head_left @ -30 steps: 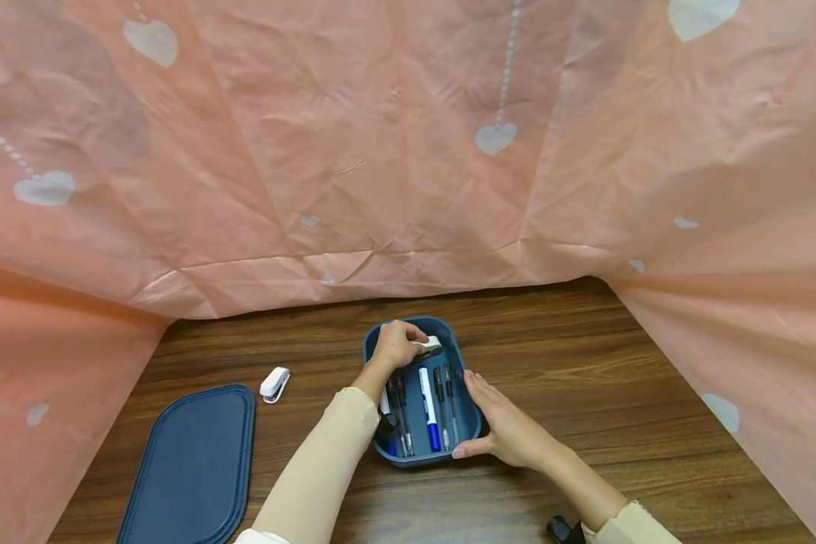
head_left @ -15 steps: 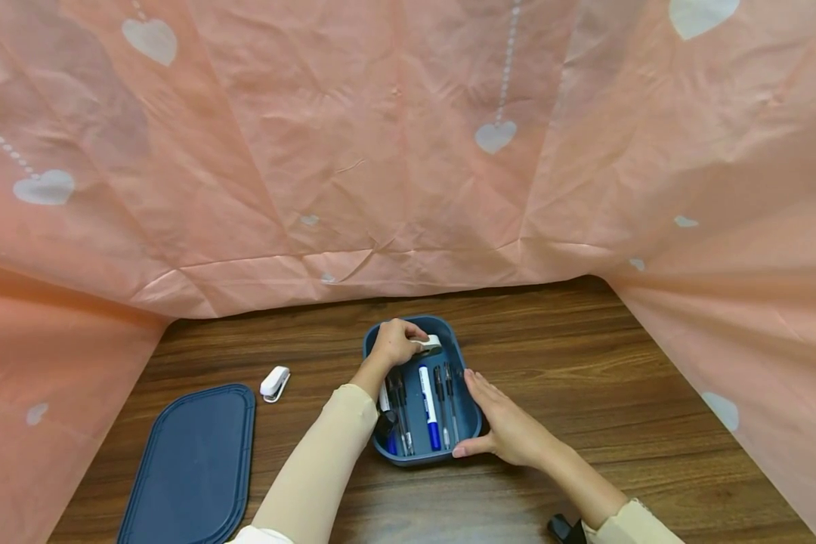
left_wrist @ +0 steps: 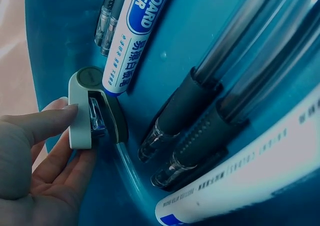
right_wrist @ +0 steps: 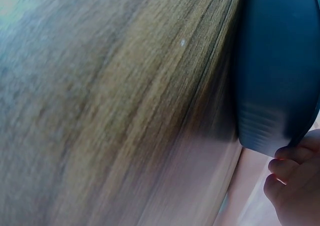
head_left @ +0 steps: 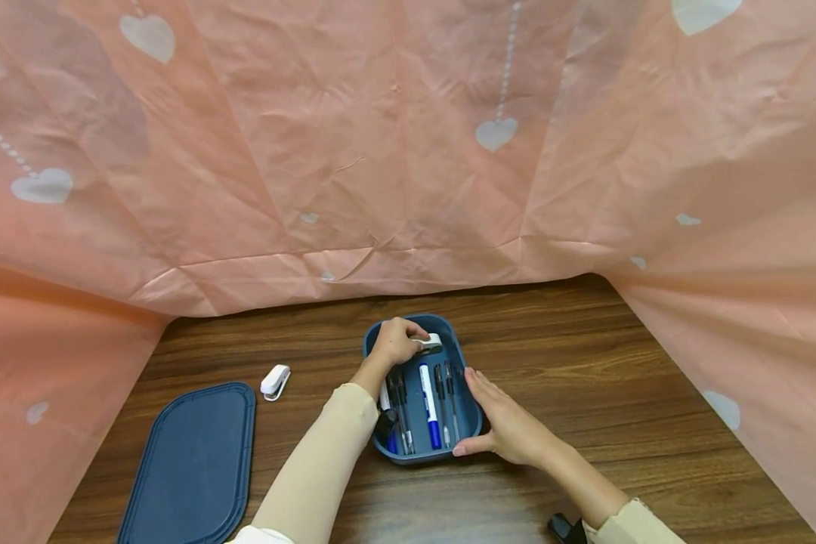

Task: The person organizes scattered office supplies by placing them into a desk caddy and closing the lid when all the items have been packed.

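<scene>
Inside the blue box [head_left: 413, 456], at its far end, my left hand [head_left: 396, 343] pinches a white stapler [left_wrist: 79, 111] between thumb and fingers. The stapler's dark underside faces the pens in the left wrist view. A whiteboard marker [head_left: 429, 406] with a blue cap lies mid-box, with black pens [head_left: 440, 393] to its right. More pens [left_wrist: 185, 106] and another white marker [left_wrist: 240, 171] lie along the left side, partly covered by my left arm. Against the box's right side and near corner rests my right hand [head_left: 510, 429], its fingers straight and thumb spread.
A second white stapler [head_left: 275, 383] stands on the wooden table [head_left: 551, 340], left of the box. The blue lid [head_left: 190, 461] lies flat at the left front. A pink curtain [head_left: 394, 151] with hearts hangs behind and at both sides.
</scene>
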